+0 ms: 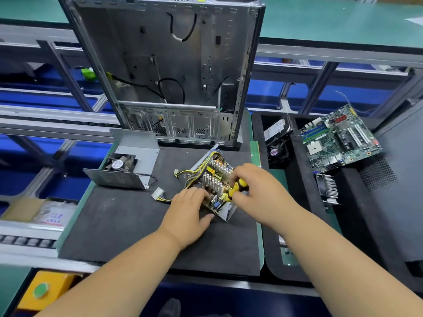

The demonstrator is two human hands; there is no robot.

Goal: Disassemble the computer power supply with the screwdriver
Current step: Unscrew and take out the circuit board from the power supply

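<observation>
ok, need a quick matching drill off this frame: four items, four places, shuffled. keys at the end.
Items
1. screwdriver
2. motherboard
3. removed cover with fan
4. computer case

Places
A. standing upright at the back of the black mat
B. in the right hand, over the open power supply
C. on the mat, left of the power supply
D. leaning in the tray at far right

Pairs: 1-B, 2-D, 3-C, 4-A. The left hand steadies the power supply.

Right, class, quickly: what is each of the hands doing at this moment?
Left hand: fingers resting on the power supply, steadying it.
Right hand: gripping the screwdriver.
</observation>
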